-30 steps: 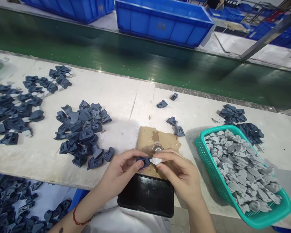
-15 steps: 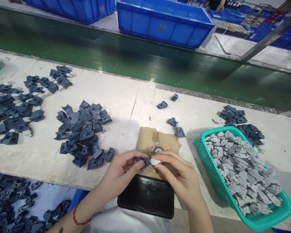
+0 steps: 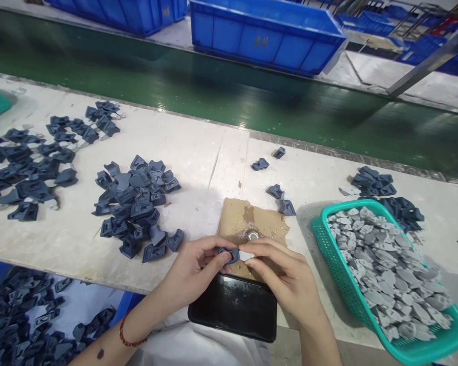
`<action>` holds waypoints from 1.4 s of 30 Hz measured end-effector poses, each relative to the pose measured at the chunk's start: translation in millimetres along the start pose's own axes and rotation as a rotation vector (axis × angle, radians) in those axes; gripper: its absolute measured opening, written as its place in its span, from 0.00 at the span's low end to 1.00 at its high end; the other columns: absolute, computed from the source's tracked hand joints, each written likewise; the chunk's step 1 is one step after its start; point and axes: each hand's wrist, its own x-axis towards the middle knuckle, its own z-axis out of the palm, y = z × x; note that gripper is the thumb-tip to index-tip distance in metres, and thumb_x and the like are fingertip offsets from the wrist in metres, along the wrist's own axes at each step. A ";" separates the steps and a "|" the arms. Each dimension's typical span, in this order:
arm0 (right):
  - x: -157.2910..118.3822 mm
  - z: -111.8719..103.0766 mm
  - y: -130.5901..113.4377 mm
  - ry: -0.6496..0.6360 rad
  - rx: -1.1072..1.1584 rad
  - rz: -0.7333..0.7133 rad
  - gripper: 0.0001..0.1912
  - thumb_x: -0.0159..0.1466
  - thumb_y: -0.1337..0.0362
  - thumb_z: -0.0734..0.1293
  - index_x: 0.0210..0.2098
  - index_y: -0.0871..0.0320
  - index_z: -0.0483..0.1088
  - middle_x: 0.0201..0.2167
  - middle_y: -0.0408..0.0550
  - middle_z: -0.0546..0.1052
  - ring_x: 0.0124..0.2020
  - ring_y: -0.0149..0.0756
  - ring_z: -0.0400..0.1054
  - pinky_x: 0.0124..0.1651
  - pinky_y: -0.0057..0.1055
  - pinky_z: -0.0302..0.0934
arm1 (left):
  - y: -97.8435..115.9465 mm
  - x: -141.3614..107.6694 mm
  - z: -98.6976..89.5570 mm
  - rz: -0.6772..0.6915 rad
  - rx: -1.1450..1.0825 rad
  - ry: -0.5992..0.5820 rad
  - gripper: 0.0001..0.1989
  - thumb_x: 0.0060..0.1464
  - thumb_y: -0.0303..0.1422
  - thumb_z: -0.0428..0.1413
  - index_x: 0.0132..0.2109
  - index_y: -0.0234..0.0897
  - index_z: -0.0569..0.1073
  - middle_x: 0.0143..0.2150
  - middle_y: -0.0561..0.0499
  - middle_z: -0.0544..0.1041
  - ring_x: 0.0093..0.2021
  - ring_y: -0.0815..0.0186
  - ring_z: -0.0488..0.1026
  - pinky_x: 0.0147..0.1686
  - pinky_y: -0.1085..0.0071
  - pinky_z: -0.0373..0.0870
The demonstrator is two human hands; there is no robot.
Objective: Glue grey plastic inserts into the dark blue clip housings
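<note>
Dark-blue plastic block (image 3: 234,255), pinched in left hand (image 3: 202,263), is meeting pale-grey plastic tab (image 3: 246,255) in right hand's (image 3: 285,269) pinch, joining seemingly unfinished.

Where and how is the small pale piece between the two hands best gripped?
Take the pale piece by its right end, coming from the right, with thumb and fingertips, as the right hand does. It is small, and its left end faces the dark blue piece in the left hand, so gripping there would probably get in the way.
</note>
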 end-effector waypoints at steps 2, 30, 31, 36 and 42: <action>0.0 1.0 -0.3 0.012 0.027 0.014 0.09 0.70 0.65 0.70 0.46 0.50 0.83 0.39 0.48 0.85 0.41 0.40 0.81 0.41 0.31 0.76 | 0.1 -0.7 -0.4 0.010 0.008 -0.010 0.12 0.65 0.42 0.61 0.45 0.37 0.81 0.33 0.49 0.83 0.32 0.63 0.81 0.37 0.70 0.80; 7.4 9.9 -7.0 -0.195 -0.357 -0.111 0.17 0.80 0.65 0.54 0.32 0.54 0.58 0.28 0.42 0.70 0.31 0.34 0.66 0.34 0.30 0.59 | -2.6 -8.2 -4.1 0.119 0.348 -0.061 0.15 0.71 0.43 0.54 0.48 0.37 0.79 0.35 0.53 0.76 0.32 0.68 0.68 0.28 0.74 0.60; 7.0 11.1 -6.4 -0.197 -0.358 -0.101 0.17 0.80 0.64 0.54 0.32 0.54 0.58 0.28 0.42 0.70 0.31 0.34 0.66 0.34 0.30 0.59 | -3.0 -8.4 -4.1 0.119 0.346 -0.056 0.15 0.71 0.43 0.54 0.48 0.37 0.79 0.35 0.53 0.76 0.32 0.68 0.67 0.28 0.74 0.60; 5.1 18.3 -5.7 -0.170 -0.453 -0.083 0.18 0.80 0.63 0.52 0.33 0.54 0.59 0.29 0.43 0.72 0.31 0.36 0.68 0.33 0.31 0.59 | -5.1 -8.8 -4.6 0.082 0.305 -0.033 0.16 0.70 0.44 0.54 0.46 0.37 0.79 0.32 0.54 0.72 0.29 0.70 0.63 0.25 0.75 0.56; 6.0 18.6 -10.5 -0.182 -0.474 -0.075 0.18 0.80 0.62 0.52 0.33 0.53 0.59 0.29 0.43 0.72 0.30 0.36 0.69 0.32 0.31 0.60 | -5.4 -9.0 -5.0 0.093 0.305 -0.032 0.16 0.71 0.45 0.54 0.47 0.38 0.78 0.33 0.54 0.73 0.29 0.70 0.64 0.25 0.75 0.57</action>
